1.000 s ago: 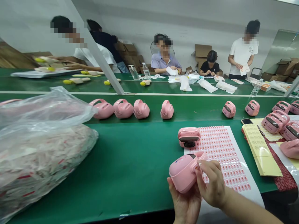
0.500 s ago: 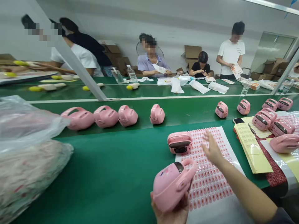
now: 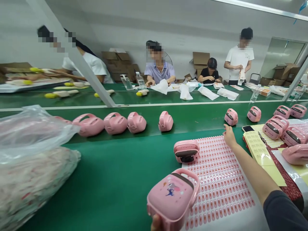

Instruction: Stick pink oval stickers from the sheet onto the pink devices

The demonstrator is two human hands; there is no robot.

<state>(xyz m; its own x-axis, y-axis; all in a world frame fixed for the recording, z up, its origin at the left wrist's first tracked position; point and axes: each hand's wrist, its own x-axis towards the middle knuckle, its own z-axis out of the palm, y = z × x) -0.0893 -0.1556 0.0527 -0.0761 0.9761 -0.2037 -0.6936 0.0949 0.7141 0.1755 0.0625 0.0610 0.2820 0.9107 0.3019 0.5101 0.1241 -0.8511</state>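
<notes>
My left hand [image 3: 157, 222] grips a pink plastic device with a carry handle [image 3: 169, 195] from below; only a little of that hand shows at the bottom edge. The device is tilted, its cartoon-printed face turned up. My right hand [image 3: 229, 137] is stretched forward, fingers apart, at the far right corner of a sheet of small pink oval stickers [image 3: 216, 179]. Just beyond its fingertips stands another pink device [image 3: 231, 117]. A further pink device with a dark panel [image 3: 186, 151] rests on the sheet's far left corner.
More pink devices [image 3: 115, 123] line the green belt ahead, and others [image 3: 275, 127] cluster right beside yellow sticker sheets [image 3: 264, 154]. A filled plastic bag [image 3: 36, 179] lies left. A slanted metal post [image 3: 79, 61] crosses the left. Several people work across the bench.
My right hand has moved forward and right, from above the sticker sheet to its far corner. The held device has turned, showing its printed face, and has shifted slightly left and down.
</notes>
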